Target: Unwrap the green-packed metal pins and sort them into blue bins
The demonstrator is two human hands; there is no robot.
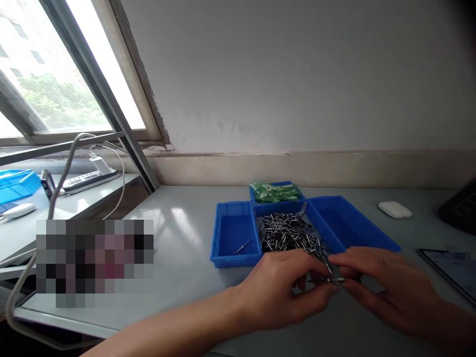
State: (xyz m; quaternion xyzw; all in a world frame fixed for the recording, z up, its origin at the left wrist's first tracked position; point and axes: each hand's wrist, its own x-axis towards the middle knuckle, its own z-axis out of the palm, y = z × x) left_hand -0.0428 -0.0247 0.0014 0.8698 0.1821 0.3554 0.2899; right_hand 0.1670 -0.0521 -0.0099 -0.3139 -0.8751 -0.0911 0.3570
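Note:
My left hand [286, 287] and my right hand [390, 287] come together just in front of the blue bins, thumbs and fingers closed. Between their fingertips is a thin, shiny metal pin [335, 279], lying roughly level. Fingers partly hide it, so its full shape does not show. Right behind the hands lies a heap of similar slim metal pins [286, 230], in the space between the bins. The left blue bin [214, 235] has a few loose metal pins [242, 248] on its floor. To the right, another blue bin [357, 220] stands at an angle.
Green plastic pieces [275, 192] fill the rear blue bin [256, 207]. A white rounded device [394, 209] and a dark-edged tablet or phone [449, 272] lie at right. Leftward are a metal frame [126, 141], a grey cable [52, 213] and a power strip [89, 179].

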